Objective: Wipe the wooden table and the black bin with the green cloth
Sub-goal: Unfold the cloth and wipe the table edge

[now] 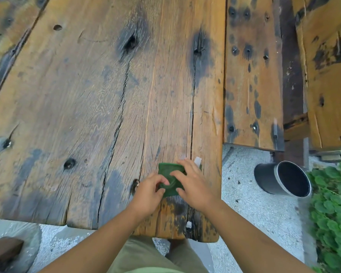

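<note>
- Outdoors, our wooden table [87,95] fills the frame; black bin [283,179] lies tipped at right.
- Left hand [150,191] pinches green cloth [170,182], lower centre; right hand [194,187] rests spread on it.
- We judge wiping barely begun.

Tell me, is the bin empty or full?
Looks empty: the bin has its mouth open, and only dark inner wall shows; its bottom is too dark to tell.

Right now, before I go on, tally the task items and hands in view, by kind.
green cloth: 1
black bin: 1
wooden table: 1
hands: 2, the left hand and the right hand
Total: 5
</note>
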### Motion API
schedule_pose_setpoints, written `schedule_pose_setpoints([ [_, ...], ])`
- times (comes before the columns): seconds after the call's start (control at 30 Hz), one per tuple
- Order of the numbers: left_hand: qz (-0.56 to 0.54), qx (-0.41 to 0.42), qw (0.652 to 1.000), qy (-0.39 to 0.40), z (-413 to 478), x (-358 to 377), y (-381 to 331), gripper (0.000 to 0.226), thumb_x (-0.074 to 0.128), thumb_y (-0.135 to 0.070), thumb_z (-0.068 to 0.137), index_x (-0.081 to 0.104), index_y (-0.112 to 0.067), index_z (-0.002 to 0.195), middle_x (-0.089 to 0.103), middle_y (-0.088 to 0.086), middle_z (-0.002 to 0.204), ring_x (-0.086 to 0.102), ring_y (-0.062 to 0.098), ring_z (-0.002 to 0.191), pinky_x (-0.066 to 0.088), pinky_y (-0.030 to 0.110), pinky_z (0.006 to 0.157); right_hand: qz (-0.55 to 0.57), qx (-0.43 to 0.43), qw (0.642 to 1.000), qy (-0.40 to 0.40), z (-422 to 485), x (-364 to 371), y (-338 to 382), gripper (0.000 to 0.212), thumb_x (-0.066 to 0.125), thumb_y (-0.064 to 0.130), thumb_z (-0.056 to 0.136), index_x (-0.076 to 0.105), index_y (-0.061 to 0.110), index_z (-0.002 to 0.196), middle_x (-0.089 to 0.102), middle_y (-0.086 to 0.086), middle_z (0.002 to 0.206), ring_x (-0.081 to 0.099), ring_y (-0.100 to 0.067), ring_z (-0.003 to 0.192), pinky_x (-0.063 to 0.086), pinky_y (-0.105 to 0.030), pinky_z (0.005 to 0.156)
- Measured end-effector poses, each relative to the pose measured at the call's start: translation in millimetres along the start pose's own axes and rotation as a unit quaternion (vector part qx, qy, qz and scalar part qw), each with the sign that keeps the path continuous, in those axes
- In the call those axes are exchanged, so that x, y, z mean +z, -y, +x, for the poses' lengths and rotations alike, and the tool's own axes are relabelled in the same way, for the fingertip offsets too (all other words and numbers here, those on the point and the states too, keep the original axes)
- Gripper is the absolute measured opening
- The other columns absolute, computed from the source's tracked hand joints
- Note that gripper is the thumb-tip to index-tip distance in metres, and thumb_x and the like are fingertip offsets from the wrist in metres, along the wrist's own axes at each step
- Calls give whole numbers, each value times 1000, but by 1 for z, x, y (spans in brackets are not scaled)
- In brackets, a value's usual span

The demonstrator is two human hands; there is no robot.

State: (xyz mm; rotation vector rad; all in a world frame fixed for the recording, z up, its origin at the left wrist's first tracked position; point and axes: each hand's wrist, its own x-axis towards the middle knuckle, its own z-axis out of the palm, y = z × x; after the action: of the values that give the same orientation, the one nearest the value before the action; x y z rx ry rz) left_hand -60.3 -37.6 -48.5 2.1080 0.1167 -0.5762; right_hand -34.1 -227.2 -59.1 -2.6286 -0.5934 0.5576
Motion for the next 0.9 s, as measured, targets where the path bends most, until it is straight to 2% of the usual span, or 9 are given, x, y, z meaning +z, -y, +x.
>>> schedule_pose_setpoints([
  [0.07,3,22,1000,16,-7,-1,1,31,63,8,85,67,-21,91,55,-16,96,55,-3,88,42,11,78,11,17,1000,-15,-5,0,-3,38,71,15,84,60,19,120,36,-5,154,20,-28,149,23,-45,123],
  [0.17,17,43,998,48,-17,-2,6,32,62,8,85,66,-24,89,55,-17,94,53,-12,85,36,6,74,36,59,997,-27,-15,0,-12,26,65,2,77,59,15,98,51,-2,131,40,-23,131,42,-42,107],
  [0.23,37,50,996,59,-24,0,11,31,62,6,86,66,-24,91,54,-18,92,50,-15,83,35,4,71,41,68,997,-23,-25,0,-18,27,65,0,75,59,16,95,55,2,115,47,-21,115,46,-40,96],
  [0.3,54,60,995,62,-30,1,15,29,62,7,86,66,-20,93,54,-18,92,49,-16,82,35,3,69,31,73,996,-28,-37,0,-19,25,65,2,78,61,16,99,56,2,107,51,-22,106,48,-38,87],
  [0.4,53,74,993,72,-38,5,23,35,61,9,84,62,-26,89,56,-15,95,51,-10,87,36,7,73,13,67,997,-45,-60,7,-15,25,67,2,77,60,15,97,55,1,100,53,-23,97,47,-35,75],
  [0.5,75,87,990,86,-48,11,33,37,63,6,84,58,-31,88,55,-15,98,53,1,93,40,15,79,17,72,997,-28,-80,16,-8,24,66,2,75,59,15,94,54,0,98,52,-23,95,48,-35,75],
  [0.7,193,143,966,95,-58,22,48,25,60,1,86,65,-20,99,54,-11,106,48,8,101,43,21,87,26,128,991,1,-105,43,0,20,66,4,75,60,15,92,55,-2,95,55,-26,92,48,-35,69],
  [0.8,247,158,950,111,-59,28,54,24,62,-1,85,68,-20,97,58,-7,102,52,14,96,51,32,79,30,154,988,3,-115,57,2,18,69,3,74,62,15,85,56,-2,90,57,-25,86,47,-32,67],
  [0.9,307,172,924,148,-59,31,61,24,69,-2,78,71,-21,92,58,-5,96,52,18,92,53,38,69,50,169,984,21,-118,67,7,14,67,2,75,62,14,82,54,-2,92,57,-26,88,52,-39,71],
])
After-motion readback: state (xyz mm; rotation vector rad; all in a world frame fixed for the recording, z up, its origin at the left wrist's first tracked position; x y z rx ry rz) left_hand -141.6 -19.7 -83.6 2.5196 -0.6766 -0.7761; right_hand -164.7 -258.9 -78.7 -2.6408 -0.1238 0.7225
